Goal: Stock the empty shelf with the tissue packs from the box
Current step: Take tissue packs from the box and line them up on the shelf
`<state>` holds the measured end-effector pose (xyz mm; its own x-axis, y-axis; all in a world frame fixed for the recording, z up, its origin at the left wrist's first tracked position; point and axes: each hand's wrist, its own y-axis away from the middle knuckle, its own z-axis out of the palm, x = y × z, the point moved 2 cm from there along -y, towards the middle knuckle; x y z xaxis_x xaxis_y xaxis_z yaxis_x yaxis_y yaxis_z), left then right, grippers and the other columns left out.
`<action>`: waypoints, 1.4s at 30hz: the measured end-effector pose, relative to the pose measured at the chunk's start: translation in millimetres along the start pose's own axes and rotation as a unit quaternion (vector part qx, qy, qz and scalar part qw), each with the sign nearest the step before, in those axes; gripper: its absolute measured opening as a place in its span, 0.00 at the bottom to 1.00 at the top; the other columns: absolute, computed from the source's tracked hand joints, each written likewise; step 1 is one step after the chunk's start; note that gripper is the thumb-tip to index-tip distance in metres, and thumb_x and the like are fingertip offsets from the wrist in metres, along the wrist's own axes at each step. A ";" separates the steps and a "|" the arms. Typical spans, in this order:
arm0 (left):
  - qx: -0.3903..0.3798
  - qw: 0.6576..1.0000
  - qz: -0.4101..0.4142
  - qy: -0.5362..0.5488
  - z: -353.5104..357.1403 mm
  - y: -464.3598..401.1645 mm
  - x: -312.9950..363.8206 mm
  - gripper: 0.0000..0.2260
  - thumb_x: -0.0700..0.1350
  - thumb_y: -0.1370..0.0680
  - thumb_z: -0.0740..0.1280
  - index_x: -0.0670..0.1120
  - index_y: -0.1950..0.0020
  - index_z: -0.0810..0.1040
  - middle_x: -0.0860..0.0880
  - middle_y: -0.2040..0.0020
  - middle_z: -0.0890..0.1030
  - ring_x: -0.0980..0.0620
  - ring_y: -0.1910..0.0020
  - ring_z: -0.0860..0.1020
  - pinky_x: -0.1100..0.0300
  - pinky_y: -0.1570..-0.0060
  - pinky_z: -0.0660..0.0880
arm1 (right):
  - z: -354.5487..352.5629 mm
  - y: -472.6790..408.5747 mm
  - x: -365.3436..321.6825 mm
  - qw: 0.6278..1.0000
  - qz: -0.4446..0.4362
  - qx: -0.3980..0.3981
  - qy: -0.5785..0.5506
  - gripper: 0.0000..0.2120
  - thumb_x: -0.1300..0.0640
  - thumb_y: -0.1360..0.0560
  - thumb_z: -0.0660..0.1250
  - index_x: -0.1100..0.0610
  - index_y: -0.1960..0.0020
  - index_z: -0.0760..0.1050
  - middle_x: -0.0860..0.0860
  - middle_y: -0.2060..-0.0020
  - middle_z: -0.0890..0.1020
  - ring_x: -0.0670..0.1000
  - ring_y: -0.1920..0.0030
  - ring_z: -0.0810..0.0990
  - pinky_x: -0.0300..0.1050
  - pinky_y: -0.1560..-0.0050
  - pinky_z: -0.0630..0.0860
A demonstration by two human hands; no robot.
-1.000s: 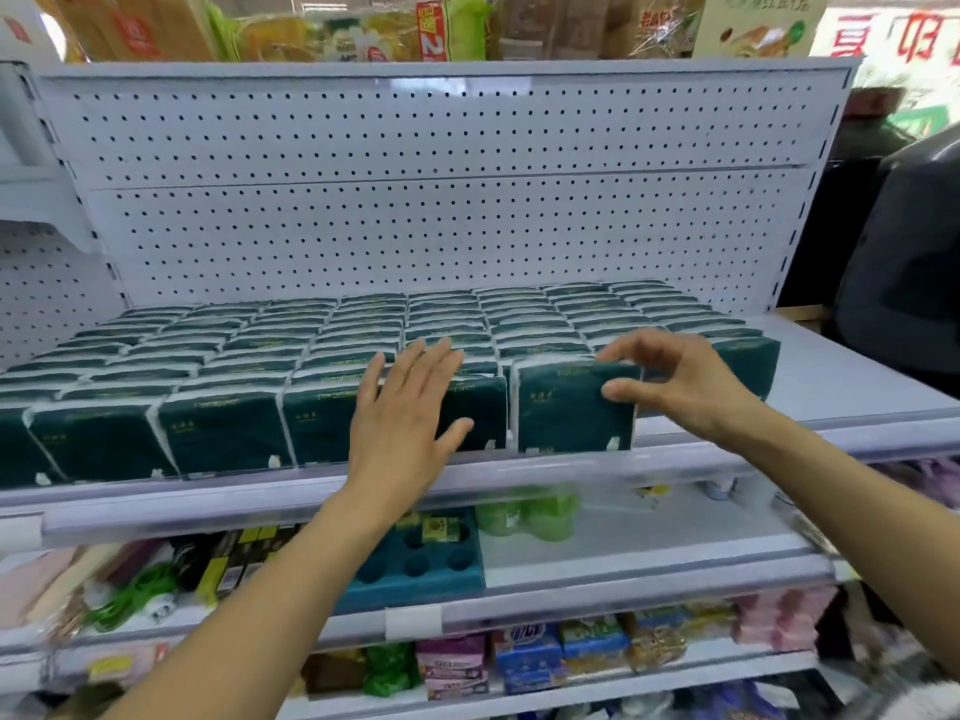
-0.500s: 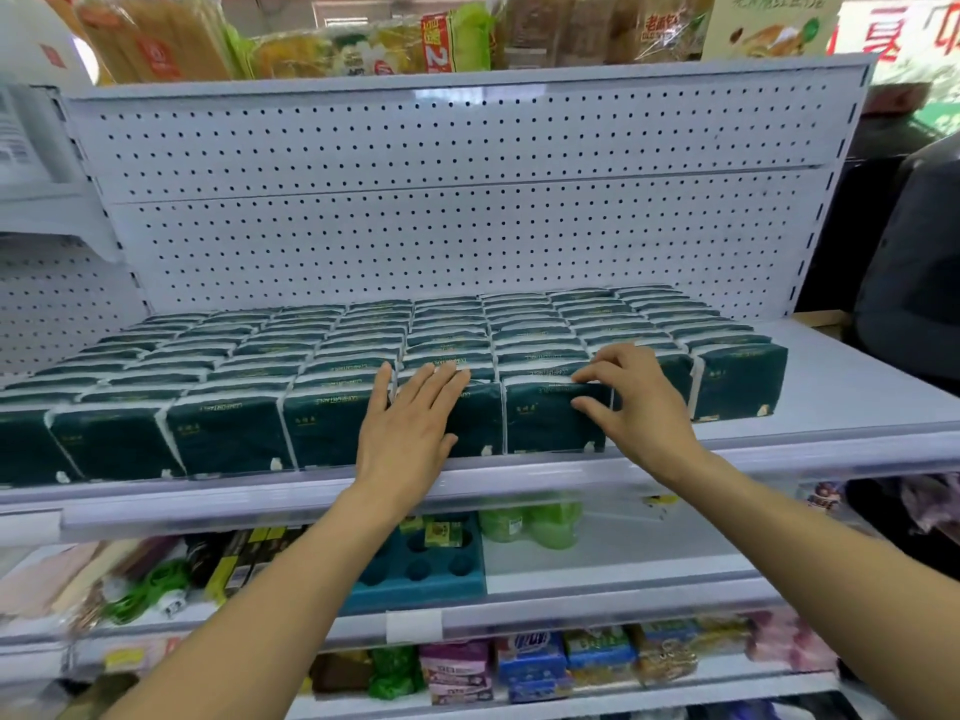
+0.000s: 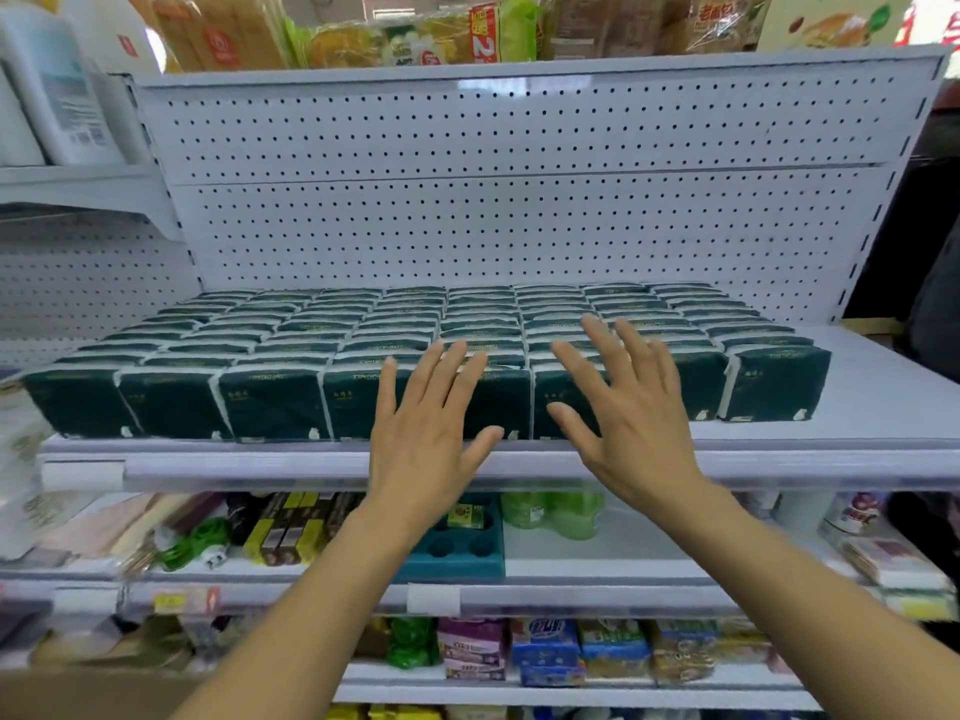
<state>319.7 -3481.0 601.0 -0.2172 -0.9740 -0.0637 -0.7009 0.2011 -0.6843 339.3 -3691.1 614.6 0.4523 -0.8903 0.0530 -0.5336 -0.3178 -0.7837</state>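
Dark green tissue packs (image 3: 270, 402) fill the white shelf (image 3: 872, 407) in tight rows up to its front edge; the left hand (image 3: 426, 433) and right hand (image 3: 623, 413) lie flat against the front row, fingers spread, each grip open and holding nothing.

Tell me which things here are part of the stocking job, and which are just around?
Job: tissue packs, shelf, left hand, right hand.
Just around: bread bags, green bottles, teal tray.
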 end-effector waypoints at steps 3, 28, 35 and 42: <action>0.021 0.999 -0.014 0.021 -17.7 32.1 -13.6 0.28 0.61 0.20 0.56 0.51 0.23 0.64 0.51 0.23 0.66 0.50 0.24 0.64 0.40 0.26 0.57 | -4.0 8.7 -40.4 0.999 -0.026 -0.022 -0.030 0.28 0.42 0.21 0.56 0.54 0.25 0.66 0.55 0.27 0.68 0.59 0.27 0.65 0.62 0.30 0.63; -0.427 0.868 -0.250 0.032 -35.9 420.6 -405.6 0.29 0.60 0.20 0.59 0.53 0.22 0.58 0.50 0.29 0.71 0.48 0.31 0.68 0.52 0.36 0.66 | 193.7 115.0 -510.9 0.861 -0.162 -0.456 -0.156 0.17 0.45 0.24 0.67 0.51 0.38 0.77 0.51 0.47 0.81 0.56 0.43 0.78 0.51 0.46 0.73; -0.499 0.741 -0.386 0.228 44.9 502.5 -417.1 0.26 0.53 0.20 0.65 0.51 0.24 0.63 0.48 0.31 0.73 0.49 0.35 0.71 0.52 0.35 0.71 | 269.4 182.5 -559.2 0.762 -0.201 -0.605 -0.115 0.13 0.51 0.20 0.57 0.52 0.38 0.73 0.52 0.40 0.77 0.56 0.38 0.72 0.47 0.44 0.65; -0.485 0.585 -0.575 0.305 124.2 571.4 -402.4 0.08 0.47 0.21 0.68 0.42 0.49 0.79 0.47 0.52 0.80 0.51 0.52 0.78 0.57 0.49 0.75 | 342.9 250.8 -589.1 0.679 -0.204 -0.700 -0.087 0.12 0.53 0.19 0.60 0.57 0.57 0.75 0.57 0.51 0.82 0.56 0.51 0.80 0.43 0.62 0.70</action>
<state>90.9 -2987.1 145.4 0.7810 -0.3656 0.5063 -0.6135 -0.2977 0.7314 184.0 -3134.5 174.6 0.7795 -0.6214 -0.0792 -0.4404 -0.6335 0.6362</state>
